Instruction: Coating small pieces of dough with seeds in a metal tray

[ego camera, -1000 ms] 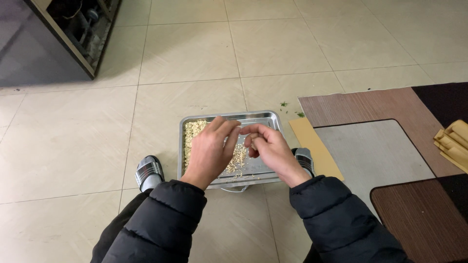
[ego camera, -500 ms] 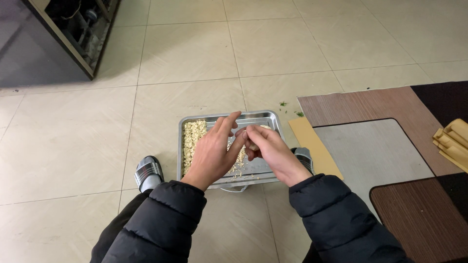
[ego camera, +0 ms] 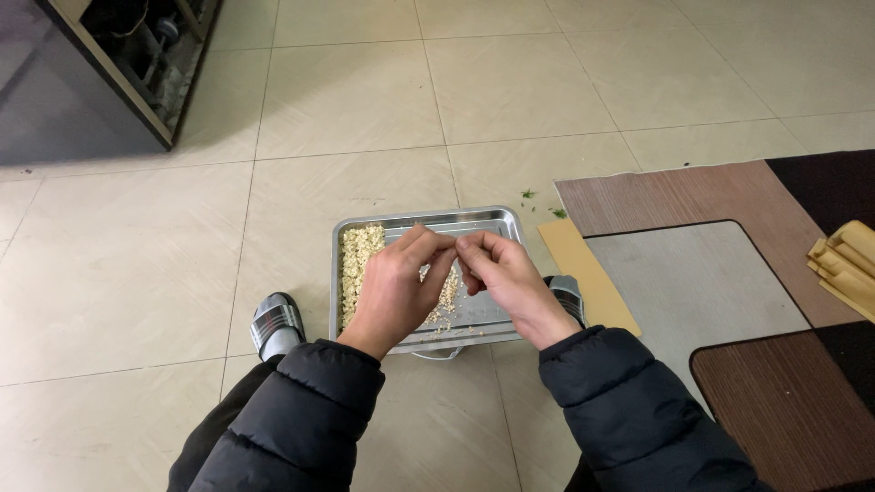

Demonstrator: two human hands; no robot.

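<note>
- Fingertips of the left hand (ego camera: 394, 290) and right hand (ego camera: 504, 278) now meet above the steel tray (ego camera: 474, 221); earlier they stood slightly apart.
- Grip pinched together on something too small to identify; pale kernels (ego camera: 357, 264) fill the tray's left side.

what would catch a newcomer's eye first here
First the two bare hands meeting mid-frame, left hand and right hand, fingertips pinched together over a shiny metal tray on the tiled floor. Next, the pale small pieces heaped along the tray's left side. A striped slipper shows at the tray's left, and brown and grey mats lie to the right.
</note>
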